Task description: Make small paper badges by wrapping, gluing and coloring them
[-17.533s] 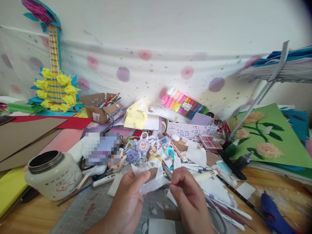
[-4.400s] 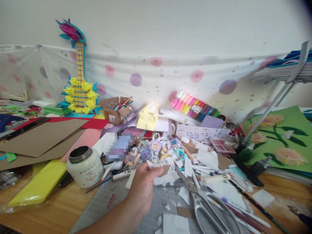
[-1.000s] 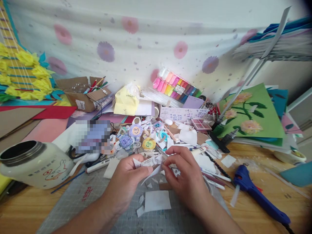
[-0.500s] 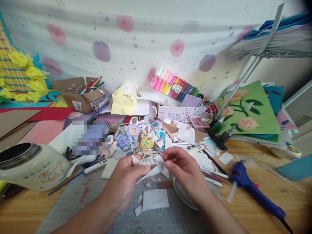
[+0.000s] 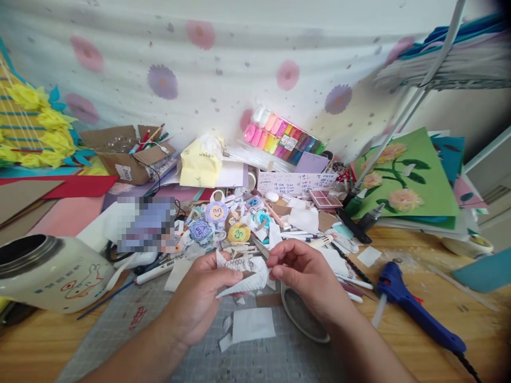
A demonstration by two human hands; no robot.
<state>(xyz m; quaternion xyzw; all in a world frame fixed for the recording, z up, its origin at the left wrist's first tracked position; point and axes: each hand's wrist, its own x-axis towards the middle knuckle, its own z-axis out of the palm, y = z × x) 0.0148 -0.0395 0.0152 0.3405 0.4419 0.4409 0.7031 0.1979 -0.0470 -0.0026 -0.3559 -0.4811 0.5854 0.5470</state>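
Paper (image 5: 254, 282), white and textured, looks partly folded over the brown card (image 5: 247, 274), a strip of which shows uncovered, so we judge the covering unfinished. Our left hand (image 5: 198, 296) pinches both above the cutting mat (image 5: 223, 367); our right hand (image 5: 307, 274) nips the paper's right edge.

Guitar (image 5: 34, 122), 10 o'clock, and jar (image 5: 59, 274), 8: clipped by left edge. Device (image 5: 146, 223), 8–9: pixelated. Scissors (image 5: 294, 322), 5: partly behind right hand (image 5: 305, 276).
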